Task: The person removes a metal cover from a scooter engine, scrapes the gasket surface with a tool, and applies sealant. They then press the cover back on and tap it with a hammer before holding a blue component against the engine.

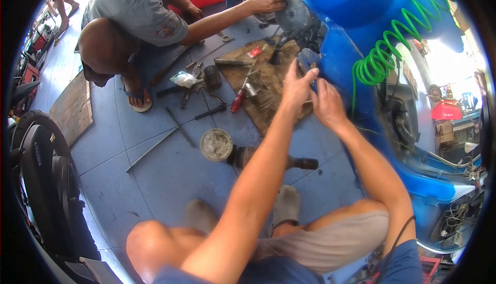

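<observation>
Blue bodywork stands just right of the two hands I'm watching: the left hand pinches a small dark part beyond its palm; the right hand sits close beside, its grip impossible to tell. Left of them, a red-handled screwdriver lies near brown sheeting.

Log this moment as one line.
left hand: holding greyish part; right hand: beside left, contact unclear; red-handled screwdriver: partly on brown board; green hose: by blue bodywork
</observation>
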